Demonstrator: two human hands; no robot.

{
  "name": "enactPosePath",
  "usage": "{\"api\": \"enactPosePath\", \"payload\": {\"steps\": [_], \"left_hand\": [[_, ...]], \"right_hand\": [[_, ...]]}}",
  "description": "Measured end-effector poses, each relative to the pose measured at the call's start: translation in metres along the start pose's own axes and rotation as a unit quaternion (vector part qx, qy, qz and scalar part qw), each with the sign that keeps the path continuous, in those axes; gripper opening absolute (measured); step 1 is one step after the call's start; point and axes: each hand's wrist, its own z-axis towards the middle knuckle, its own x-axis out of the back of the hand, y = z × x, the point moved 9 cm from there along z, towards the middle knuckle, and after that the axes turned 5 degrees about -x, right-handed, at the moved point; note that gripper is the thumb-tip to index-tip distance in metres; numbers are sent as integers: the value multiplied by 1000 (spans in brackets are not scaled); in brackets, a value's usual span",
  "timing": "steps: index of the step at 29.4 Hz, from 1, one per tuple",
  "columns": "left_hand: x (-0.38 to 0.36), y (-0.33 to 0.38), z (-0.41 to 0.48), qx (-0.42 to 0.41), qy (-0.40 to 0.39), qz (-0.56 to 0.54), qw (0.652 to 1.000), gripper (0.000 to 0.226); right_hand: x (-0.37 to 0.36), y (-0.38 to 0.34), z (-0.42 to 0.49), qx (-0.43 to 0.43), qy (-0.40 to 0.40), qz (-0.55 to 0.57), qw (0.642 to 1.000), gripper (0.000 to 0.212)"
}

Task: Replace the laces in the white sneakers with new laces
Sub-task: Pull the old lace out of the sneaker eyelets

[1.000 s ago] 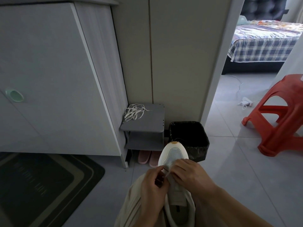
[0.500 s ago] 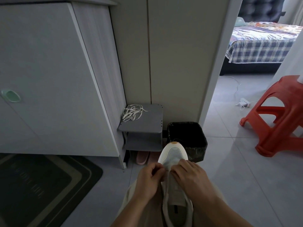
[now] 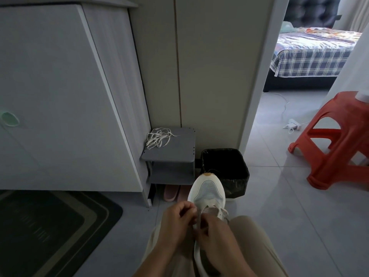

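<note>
My left hand [image 3: 177, 222] and right hand [image 3: 218, 237] both pinch the lace [image 3: 198, 216] over the sneaker [image 3: 207, 191] tongue, probably mid-eyelet; next it needs a steady pull through.

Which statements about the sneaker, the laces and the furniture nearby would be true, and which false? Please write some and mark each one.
1. The toe of the white sneaker points toward the black bin. True.
2. The loose laces lie inside the bin. False: they lie on top of the grey shelf.
3. The left hand and the right hand both pinch at the lace on the sneaker. True.
4. The red stool stands left of the shelf. False: it stands far to the right, on the tiles.
5. The pink slippers sit on the floor under the shelf. True.
</note>
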Motion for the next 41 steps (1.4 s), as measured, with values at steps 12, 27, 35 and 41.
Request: {"api": "enactPosePath", "payload": {"steps": [12, 27, 35, 41], "left_hand": [[1, -15, 2, 82, -51, -20, 995, 9], [5, -4, 8, -22, -40, 98, 994, 14], [3, -2, 5, -61, -117, 99, 986, 12], [4, 9, 3, -97, -98, 118, 983, 20]], "right_hand": [[-4, -8, -17, 107, 117, -44, 986, 61], [0, -14, -20, 145, 110, -14, 983, 40], [-6, -16, -20, 132, 106, -19, 985, 42], [7, -13, -19, 119, 126, 23, 985, 46]]}}
